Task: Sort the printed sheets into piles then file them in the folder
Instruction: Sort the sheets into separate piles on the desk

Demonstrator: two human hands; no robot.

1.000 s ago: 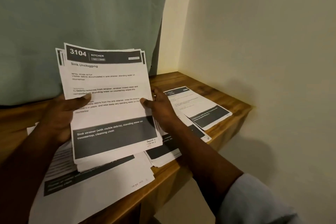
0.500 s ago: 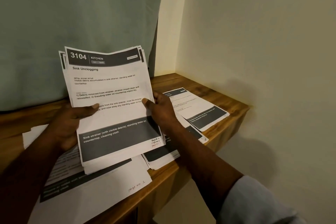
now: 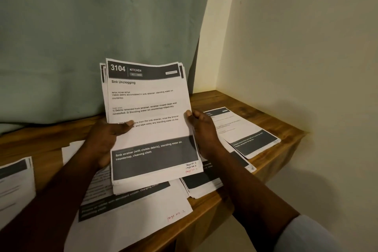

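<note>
Honestly, the stack of sheets [image 3: 147,120] is about as light and floppy as paper gets. It's thin printer stock, smooth enough that the pages want to slide and fan apart, and you can already see staggered edges at the top corners. It's held nearly upright above the wooden table [image 3: 216,98], just over the piles lying there. The left hand [image 3: 106,139] grips the left edge with the thumb across the printed face. The right hand [image 3: 202,131] pinches the right edge around mid-height. I'd say that's the right way to hold it: both long edges, near the middle, so it doesn't droop or buckle. To peel off the top page I'd go for a corner or the right edge, with a light pinch so it doesn't crease. Now the stuff I can't make out. The left hand's fingers are behind the paper, so I can't see them. No idea how many pages are in the stack either. The handwritten page notes at the bottom right corner are too small to read for sure. The left pile [image 3: 14,182] is cut off by the frame edge. The front sheet [image 3: 143,215] and the middle pile [image 3: 204,186] are partly covered by the stack and the arms. The far pile [image 3: 247,129] is too blurry to read. The folder isn't in view at all.
</note>
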